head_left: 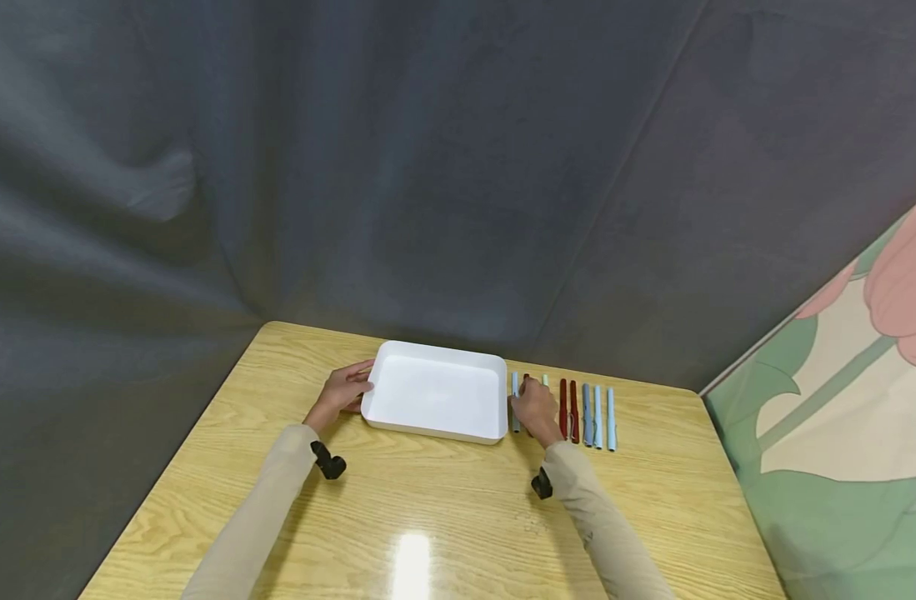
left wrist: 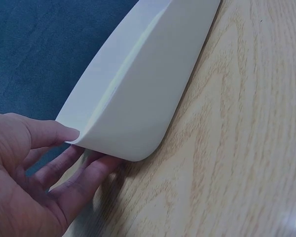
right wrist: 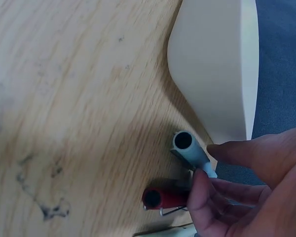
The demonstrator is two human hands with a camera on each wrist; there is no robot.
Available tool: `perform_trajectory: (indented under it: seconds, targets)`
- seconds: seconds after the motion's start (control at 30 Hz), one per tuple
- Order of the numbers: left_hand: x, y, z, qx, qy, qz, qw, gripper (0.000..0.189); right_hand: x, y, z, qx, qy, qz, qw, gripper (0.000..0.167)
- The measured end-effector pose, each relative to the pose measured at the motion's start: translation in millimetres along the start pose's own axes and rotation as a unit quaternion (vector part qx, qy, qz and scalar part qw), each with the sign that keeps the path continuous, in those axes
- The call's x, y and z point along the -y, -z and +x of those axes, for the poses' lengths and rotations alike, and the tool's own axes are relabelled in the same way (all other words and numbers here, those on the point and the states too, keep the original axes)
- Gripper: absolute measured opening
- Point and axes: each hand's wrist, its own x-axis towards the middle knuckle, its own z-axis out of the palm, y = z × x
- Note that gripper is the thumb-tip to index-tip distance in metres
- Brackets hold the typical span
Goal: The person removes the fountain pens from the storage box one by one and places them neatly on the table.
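Observation:
A white rectangular tray lies on the table. My left hand holds its left end, with the thumb on the rim and the other fingers underneath the edge. At the tray's right side, my right hand reaches down over a row of pens. Its thumb and index finger pinch the light blue pen closest to the tray. Beside that pen lies a dark red pen, partly hidden by the fingers. A pale green pen shows just past the hand.
Farther right in the row lie dark red pens, a grey-blue pen and light blue pens. The wooden table meets a dark curtain behind and a floral-patterned surface at right.

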Motion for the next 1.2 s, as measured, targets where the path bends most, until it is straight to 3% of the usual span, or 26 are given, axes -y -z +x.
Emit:
perform_trajectory:
  seconds: [0.4, 0.67, 0.97, 1.2]
  targets:
    - [-0.1, -1.8, -1.6, -0.002, 0.003, -0.005, 1.0, 0.056, -0.3, -1.9, 0.3, 0.005, -0.006, 0.01, 0.9999, 0.051]
    - [1.4, -2.7, -2.0, 0.0, 0.006, -0.007, 1.0, 0.056, -2.8, -6.4, -1.7, -0.021, 0.008, 0.0, 0.9998, 0.056]
    - [0.5, -2.2, -2.8, -0.005, 0.01, 0.0, 0.9999, 0.055, -7.1, -4.8, -0.5, -0.027, 0.004, -0.013, 0.9995, 0.037]
    - [2.1, -4.5, 0.9, -0.006, 0.011, -0.001, 0.9999, 0.055, -8.4, -1.3, -2.0, -0.025, 0.003, 0.001, 0.9997, 0.038]
